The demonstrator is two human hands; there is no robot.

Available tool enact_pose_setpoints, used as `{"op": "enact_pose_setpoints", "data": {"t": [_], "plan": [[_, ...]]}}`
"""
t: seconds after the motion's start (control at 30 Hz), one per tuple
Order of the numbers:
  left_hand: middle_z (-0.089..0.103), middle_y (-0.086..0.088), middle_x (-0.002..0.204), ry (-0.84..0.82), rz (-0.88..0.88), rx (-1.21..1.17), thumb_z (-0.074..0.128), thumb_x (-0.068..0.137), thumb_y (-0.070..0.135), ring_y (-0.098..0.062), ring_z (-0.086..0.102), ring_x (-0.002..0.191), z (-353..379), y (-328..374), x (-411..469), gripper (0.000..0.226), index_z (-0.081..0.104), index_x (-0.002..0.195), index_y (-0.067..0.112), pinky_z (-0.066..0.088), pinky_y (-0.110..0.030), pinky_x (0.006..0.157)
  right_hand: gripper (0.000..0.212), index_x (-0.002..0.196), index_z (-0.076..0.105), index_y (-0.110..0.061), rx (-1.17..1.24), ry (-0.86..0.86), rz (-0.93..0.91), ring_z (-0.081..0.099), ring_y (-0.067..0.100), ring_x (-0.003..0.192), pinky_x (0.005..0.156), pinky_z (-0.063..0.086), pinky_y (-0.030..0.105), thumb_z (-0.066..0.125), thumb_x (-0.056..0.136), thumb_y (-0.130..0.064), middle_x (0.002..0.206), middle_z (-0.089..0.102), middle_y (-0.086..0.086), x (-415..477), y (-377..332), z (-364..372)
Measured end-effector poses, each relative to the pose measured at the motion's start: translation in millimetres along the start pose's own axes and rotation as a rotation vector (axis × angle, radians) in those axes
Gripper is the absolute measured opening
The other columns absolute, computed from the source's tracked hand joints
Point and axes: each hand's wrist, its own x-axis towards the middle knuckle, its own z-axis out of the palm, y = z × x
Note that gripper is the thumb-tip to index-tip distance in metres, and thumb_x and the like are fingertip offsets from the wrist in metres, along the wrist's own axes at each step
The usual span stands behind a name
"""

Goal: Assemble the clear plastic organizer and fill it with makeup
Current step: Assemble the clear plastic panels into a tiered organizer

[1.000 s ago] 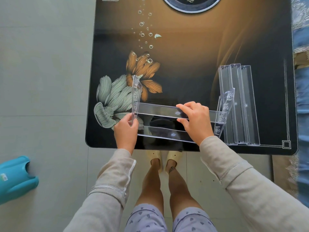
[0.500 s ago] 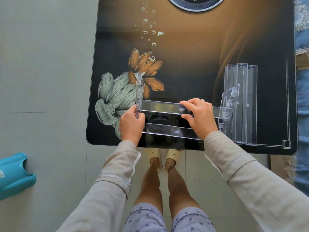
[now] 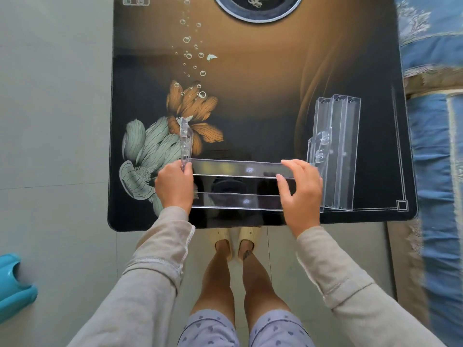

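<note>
Risk: shelf tabs missing their slots, frame skewing

Organizer [image 3: 220, 169], half built, sits at 6 o'clock on the table [image 3: 263, 101], close to the near edge. Left hand [image 3: 174, 187] is clamped round the near end of the upright left side panel [image 3: 186, 141]. Right hand [image 3: 300, 194] pinches the 3 o'clock end of the far shelf [image 3: 260, 170], fingers over and thumb under. Near shelf [image 3: 240, 202] runs parallel toward 6 o'clock.

Right side panel [image 3: 319, 149] overlaps the spare strips [image 3: 344, 151] at 4 o'clock. Clear on clear, so I cannot tell if they touch or if the shelf tab is seated.

Likely failures:
- Uneven squeeze twists the frame, so a tab misses its slot or snaps.
- Unheld right panel tips onto the spares.
- Pull toward 6 o'clock slides the frame off the glossy top.

No makeup in view; filling not started.
</note>
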Motion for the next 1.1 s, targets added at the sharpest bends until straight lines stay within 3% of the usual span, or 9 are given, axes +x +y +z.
{"op": "enact_pose_setpoints", "data": {"t": [0.1,0.17,0.23,0.33,0.63,0.77,0.9,1.1], "plan": [[0.071,-0.020,0.088,-0.005,0.010,0.012,0.048,0.094,0.024,-0.031,0.058,0.077,0,1,0,0.030,0.069,0.094,0.002,0.043,-0.034,0.068,0.025,0.112,0.059,-0.002,0.143,0.213,0.320,0.054,0.020,0.089,0.083,0.049,0.031,0.056,0.088,-0.004,0.108,0.059,0.017,-6,18,-16],[0.071,-0.020,0.091,-0.005,0.011,0.006,0.049,0.094,0.024,-0.034,0.062,0.085,0,2,0,0.030,0.069,0.098,0.002,0.048,-0.037,0.074,0.029,0.118,0.057,-0.002,0.175,0.198,0.518,0.050,0.016,0.087,0.078,0.040,0.017,0.054,0.089,-0.003,0.113,0.057,0.018,-1,30,-21],[0.072,-0.020,0.094,0.001,0.009,-0.007,0.050,0.093,0.024,-0.035,0.063,0.088,1,2,-1,0.030,0.069,0.101,0.003,0.050,-0.040,0.080,0.028,0.117,0.060,-0.002,0.177,0.098,0.594,0.055,0.021,0.090,0.078,0.034,0.008,0.053,0.090,-0.004,0.114,0.061,0.017,6,42,-22],[0.072,-0.020,0.093,0.011,-0.010,-0.019,0.050,0.093,0.025,-0.035,0.063,0.086,1,3,-1,0.030,0.070,0.100,0.003,0.049,-0.039,0.077,0.024,0.111,0.066,-0.001,0.147,0.018,0.585,0.061,0.027,0.102,0.084,0.037,0.014,0.052,0.092,-0.008,0.111,0.068,0.017,10,48,-23],[0.071,-0.022,0.092,0.035,-0.034,-0.021,0.050,0.093,0.026,-0.033,0.060,0.081,3,4,-3,0.031,0.070,0.098,0.002,0.045,-0.036,0.071,0.027,0.114,0.065,-0.001,0.145,-0.005,0.546,0.062,0.026,0.101,0.085,0.041,0.020,0.055,0.092,-0.011,0.112,0.068,0.016,14,48,-25],[0.071,-0.021,0.091,0.045,-0.045,-0.008,0.049,0.093,0.027,-0.037,0.062,0.087,4,5,-4,0.031,0.070,0.099,0.004,0.046,-0.037,0.071,0.027,0.113,0.065,0.000,0.169,-0.012,0.550,0.057,0.015,0.091,0.083,0.042,0.020,0.053,0.093,-0.013,0.110,0.068,0.016,15,46,-27],[0.070,-0.021,0.089,0.048,-0.058,0.017,0.048,0.094,0.025,-0.031,0.056,0.077,6,6,-4,0.031,0.070,0.097,0.004,0.038,-0.032,0.065,0.027,0.103,0.068,0.000,0.194,0.005,0.560,0.057,0.018,0.084,0.070,0.042,0.014,0.050,0.094,-0.018,0.101,0.069,0.018,15,46,-28],[0.070,-0.022,0.092,0.050,-0.060,0.032,0.047,0.095,0.026,-0.036,0.061,0.086,5,7,-6,0.032,0.069,0.098,0.003,0.038,-0.032,0.066,0.024,0.103,0.069,-0.002,0.183,-0.001,0.552,0.055,0.013,0.083,0.077,0.042,0.020,0.057,0.090,-0.018,0.101,0.070,0.016,19,44,-30]]}}
